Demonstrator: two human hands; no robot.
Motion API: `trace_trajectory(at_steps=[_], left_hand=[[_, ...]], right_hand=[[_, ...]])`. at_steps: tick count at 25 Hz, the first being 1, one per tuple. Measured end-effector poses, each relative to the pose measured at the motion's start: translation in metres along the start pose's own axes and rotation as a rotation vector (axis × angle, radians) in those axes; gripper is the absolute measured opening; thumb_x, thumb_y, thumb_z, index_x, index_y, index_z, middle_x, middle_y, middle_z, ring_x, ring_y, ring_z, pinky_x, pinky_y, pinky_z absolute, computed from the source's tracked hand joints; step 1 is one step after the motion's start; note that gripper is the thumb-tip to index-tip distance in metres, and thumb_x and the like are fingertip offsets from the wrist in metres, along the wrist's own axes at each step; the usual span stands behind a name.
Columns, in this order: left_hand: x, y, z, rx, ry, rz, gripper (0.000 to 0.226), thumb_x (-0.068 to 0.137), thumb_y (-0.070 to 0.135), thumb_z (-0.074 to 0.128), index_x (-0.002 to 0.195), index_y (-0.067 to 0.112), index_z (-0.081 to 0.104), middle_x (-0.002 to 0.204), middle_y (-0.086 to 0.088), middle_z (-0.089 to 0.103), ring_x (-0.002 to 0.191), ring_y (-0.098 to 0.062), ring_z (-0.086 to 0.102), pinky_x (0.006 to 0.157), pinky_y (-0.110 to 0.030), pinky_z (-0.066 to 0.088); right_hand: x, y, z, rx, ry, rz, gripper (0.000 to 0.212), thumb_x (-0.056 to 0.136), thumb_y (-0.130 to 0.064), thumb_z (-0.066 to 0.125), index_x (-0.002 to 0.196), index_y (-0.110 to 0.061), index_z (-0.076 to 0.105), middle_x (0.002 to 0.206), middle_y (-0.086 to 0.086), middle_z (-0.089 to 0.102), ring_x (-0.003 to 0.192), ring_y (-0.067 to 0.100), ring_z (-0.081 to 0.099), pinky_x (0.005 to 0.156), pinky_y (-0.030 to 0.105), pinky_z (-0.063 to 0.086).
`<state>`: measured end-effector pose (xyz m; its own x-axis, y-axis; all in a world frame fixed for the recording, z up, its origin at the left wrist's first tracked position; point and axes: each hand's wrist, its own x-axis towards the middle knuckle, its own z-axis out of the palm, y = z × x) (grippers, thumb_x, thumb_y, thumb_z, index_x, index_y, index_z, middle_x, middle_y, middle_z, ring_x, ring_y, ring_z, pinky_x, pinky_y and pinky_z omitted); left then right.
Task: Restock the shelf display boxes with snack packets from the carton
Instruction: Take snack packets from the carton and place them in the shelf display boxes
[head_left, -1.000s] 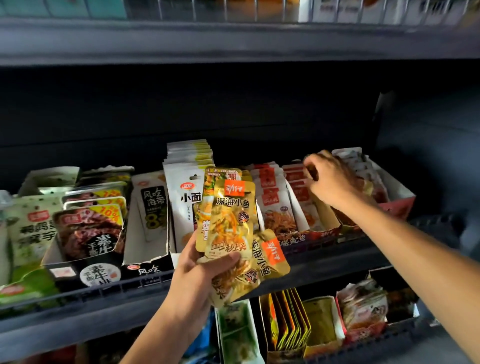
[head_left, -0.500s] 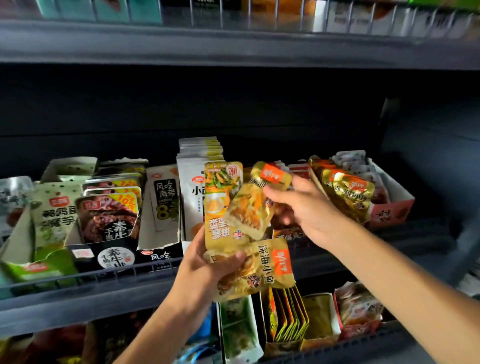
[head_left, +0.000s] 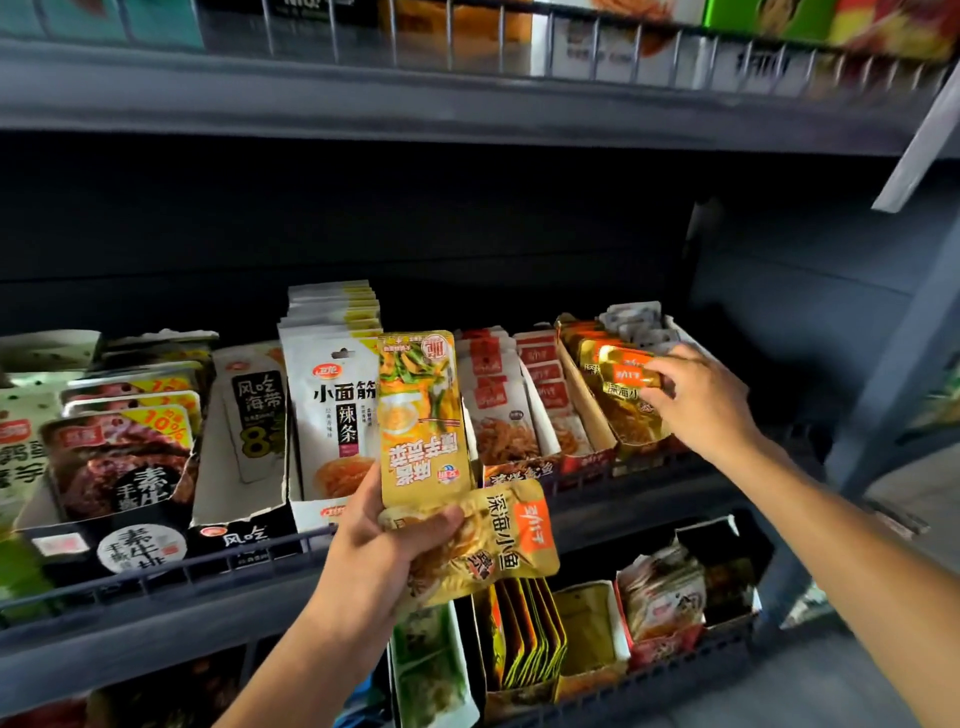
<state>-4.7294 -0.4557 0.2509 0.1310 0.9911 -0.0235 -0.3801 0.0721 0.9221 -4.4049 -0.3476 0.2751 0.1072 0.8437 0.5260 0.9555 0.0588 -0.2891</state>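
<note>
My left hand (head_left: 384, 551) grips a small stack of gold snack packets in front of the middle shelf: a tall upright one (head_left: 421, 415) and a tilted gold fish packet (head_left: 498, 540) under it. My right hand (head_left: 696, 400) reaches to the right end of the shelf and pinches another gold fish packet (head_left: 626, 371) at the front of the row in a red-and-white display box (head_left: 597, 415). That box holds several of the same gold packets. No carton is in view.
Other display boxes line the middle shelf: white noodle-strip packs (head_left: 332, 384), seaweed packs (head_left: 257, 410), dark beef-style packs (head_left: 119, 457) and red-topped packs (head_left: 498, 395). A wire rail (head_left: 156, 577) edges the shelf front. More boxes stand on the lower shelf (head_left: 524, 634).
My right hand took one gold fish packet from the stack in my left hand and carried it right into the display box. The left hand's stack is thinner.
</note>
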Motion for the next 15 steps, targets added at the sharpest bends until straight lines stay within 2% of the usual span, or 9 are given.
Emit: trace_trajectory(at_steps=[2, 4, 6, 9, 11, 12, 13, 15], left_hand=[[0.000, 0.000, -0.004, 0.011, 0.003, -0.001, 0.059, 0.067, -0.007, 0.071, 0.117, 0.023, 0.064, 0.105, -0.012, 0.075, 0.095, -0.036, 0.072, 0.084, -0.049, 0.054], [0.000, 0.000, -0.007, 0.012, 0.006, 0.003, 0.059, 0.067, -0.007, 0.071, 0.119, 0.022, 0.063, 0.106, -0.013, 0.075, 0.096, -0.037, 0.072, 0.087, -0.052, 0.054], [0.001, 0.000, -0.007, 0.005, 0.014, 0.006, 0.059, 0.067, -0.007, 0.071, 0.119, 0.021, 0.063, 0.106, -0.014, 0.075, 0.096, -0.038, 0.072, 0.087, -0.052, 0.055], [0.002, 0.001, -0.008, 0.000, 0.006, 0.006, 0.059, 0.067, -0.007, 0.071, 0.118, 0.020, 0.063, 0.105, -0.015, 0.075, 0.094, -0.036, 0.072, 0.078, -0.047, 0.057], [0.002, 0.001, -0.009, 0.023, -0.010, 0.002, 0.057, 0.068, -0.007, 0.072, 0.117, 0.020, 0.062, 0.105, -0.015, 0.075, 0.093, -0.036, 0.073, 0.072, -0.044, 0.059], [0.002, 0.001, -0.010, 0.041, -0.029, 0.003, 0.056, 0.069, -0.007, 0.073, 0.117, 0.020, 0.063, 0.105, -0.015, 0.075, 0.093, -0.036, 0.073, 0.072, -0.045, 0.060], [0.002, 0.000, -0.011, 0.069, -0.052, 0.004, 0.056, 0.069, -0.006, 0.076, 0.116, 0.020, 0.063, 0.106, -0.015, 0.074, 0.094, -0.036, 0.072, 0.075, -0.046, 0.060], [0.002, -0.003, -0.012, 0.155, -0.118, 0.013, 0.055, 0.068, -0.004, 0.081, 0.112, 0.025, 0.067, 0.107, -0.015, 0.073, 0.096, -0.034, 0.072, 0.079, -0.047, 0.059]], right_hand=[[0.008, -0.002, 0.001, -0.023, 0.000, -0.130, 0.024, 0.087, -0.016, 0.074, 0.110, -0.014, 0.068, 0.112, 0.001, 0.062, 0.102, 0.024, 0.062, 0.076, 0.026, 0.038], [0.017, -0.001, 0.005, -0.078, 0.016, -0.157, 0.030, 0.082, -0.016, 0.078, 0.105, -0.018, 0.059, 0.113, 0.002, 0.058, 0.108, 0.028, 0.057, 0.085, 0.037, 0.044], [0.018, -0.002, 0.011, -0.199, 0.062, -0.049, 0.045, 0.078, -0.019, 0.081, 0.112, -0.019, 0.051, 0.119, 0.007, 0.054, 0.113, 0.033, 0.054, 0.092, 0.047, 0.045], [0.009, -0.017, 0.009, -0.223, 0.095, 0.107, 0.054, 0.078, -0.017, 0.079, 0.122, -0.017, 0.048, 0.125, 0.013, 0.052, 0.118, 0.037, 0.050, 0.094, 0.049, 0.042], [-0.004, -0.035, 0.005, -0.158, 0.228, 0.027, 0.046, 0.080, -0.012, 0.073, 0.120, -0.014, 0.050, 0.120, 0.013, 0.055, 0.113, 0.035, 0.054, 0.090, 0.045, 0.043], [-0.012, -0.049, 0.004, -0.045, 0.281, -0.042, 0.039, 0.083, -0.011, 0.069, 0.118, -0.012, 0.052, 0.114, 0.010, 0.058, 0.106, 0.029, 0.058, 0.085, 0.037, 0.046], [-0.020, -0.068, 0.002, 0.118, 0.272, -0.088, 0.033, 0.087, -0.014, 0.067, 0.117, -0.012, 0.053, 0.108, 0.005, 0.061, 0.097, 0.021, 0.062, 0.079, 0.027, 0.047], [-0.035, -0.114, -0.007, 0.558, 0.080, -0.077, 0.038, 0.091, -0.028, 0.066, 0.124, -0.018, 0.050, 0.108, -0.007, 0.060, 0.088, 0.005, 0.061, 0.071, 0.013, 0.046]])
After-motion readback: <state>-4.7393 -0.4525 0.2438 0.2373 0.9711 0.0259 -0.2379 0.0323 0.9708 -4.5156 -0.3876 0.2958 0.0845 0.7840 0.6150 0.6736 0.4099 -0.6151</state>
